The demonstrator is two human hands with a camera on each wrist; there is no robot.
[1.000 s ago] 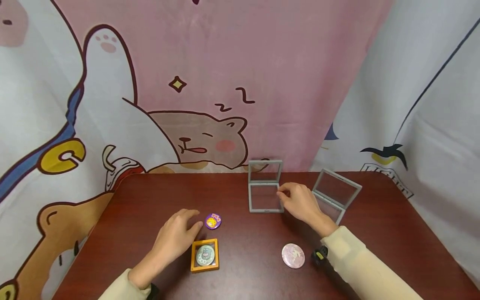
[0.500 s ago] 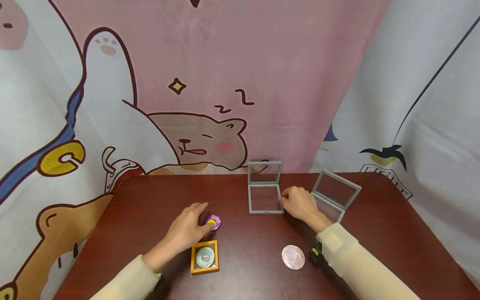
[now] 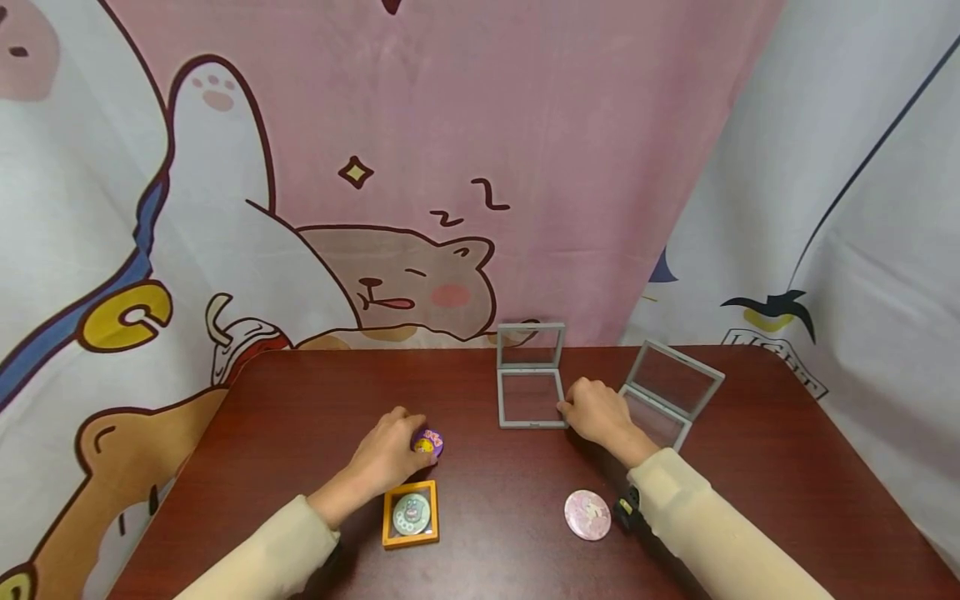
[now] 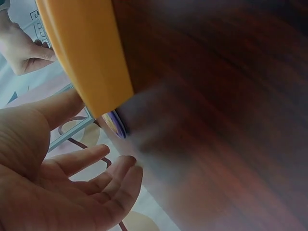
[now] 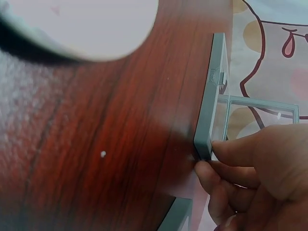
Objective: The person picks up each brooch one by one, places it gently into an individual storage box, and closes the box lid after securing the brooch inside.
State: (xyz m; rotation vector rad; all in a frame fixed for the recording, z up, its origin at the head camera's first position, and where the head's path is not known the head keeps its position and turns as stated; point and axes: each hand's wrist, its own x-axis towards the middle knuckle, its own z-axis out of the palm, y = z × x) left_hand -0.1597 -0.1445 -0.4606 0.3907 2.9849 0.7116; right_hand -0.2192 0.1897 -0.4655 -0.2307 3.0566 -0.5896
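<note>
A round purple badge with a yellow figure (image 3: 430,442) lies on the table. My left hand (image 3: 386,452) reaches round it, thumb at its near edge and fingers at its far edge. In the left wrist view the fingers of my left hand (image 4: 82,178) are loosely bent, and the badge (image 4: 114,124) shows beyond them, partly behind a yellow frame (image 4: 91,53). My right hand (image 3: 600,417) pinches the right edge of an opened grey display frame (image 3: 532,425), thumb and forefinger at its corner in the right wrist view (image 5: 206,130).
A yellow frame holding a pale green badge (image 3: 410,542) lies near the left forearm. A pink badge (image 3: 587,515) lies left of the right sleeve. Behind the right hand stands a second opened grey frame (image 3: 686,414). A printed curtain (image 3: 570,167) hangs at the back edge.
My left hand has moved right and forward, from beside the purple badge to around it. My right hand has slid slightly toward me along the grey frame's edge.
</note>
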